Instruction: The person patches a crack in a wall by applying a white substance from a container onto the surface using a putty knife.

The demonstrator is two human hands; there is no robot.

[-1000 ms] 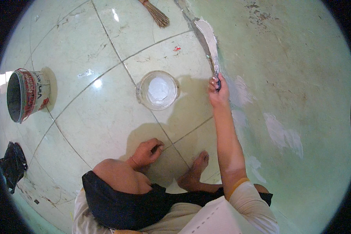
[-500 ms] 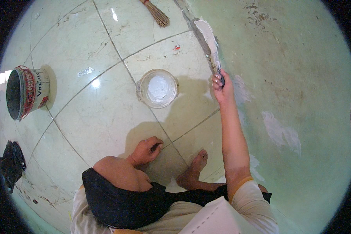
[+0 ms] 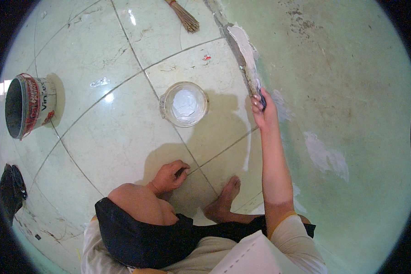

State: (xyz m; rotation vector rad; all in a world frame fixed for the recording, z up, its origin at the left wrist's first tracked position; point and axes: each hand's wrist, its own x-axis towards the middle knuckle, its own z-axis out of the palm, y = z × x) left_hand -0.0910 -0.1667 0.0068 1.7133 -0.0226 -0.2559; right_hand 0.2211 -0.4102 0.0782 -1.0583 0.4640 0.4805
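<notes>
Gripping a dark-handled tool, the right hand sits right of centre, in the upper half of the frame, by the foot of the green wall. From my end I see the fingers wrapped round the handle and the thumb laid along it. Beyond the fist a pale smear runs up toward the top of the frame; where tool ends and smear begins, I can't separate from here. I'd judge the tool light and stiff in the grip, perhaps with a little spring toward its far end. The handle is the place to hold it; any part coated with paste would feel slick, so I'd avoid that.

Near the middle of the frame, left of the tool, stands a round tub with white paste inside. I'd expect the paste to be soft and clinging, and the tub to have some weight, its wall likely flexing if squeezed; I'd take it by the rim. The left hand, lower and left of centre, lies beside the bent knee with fingers curled loosely; a dark gap under them stops me telling whether anything is in it.
</notes>
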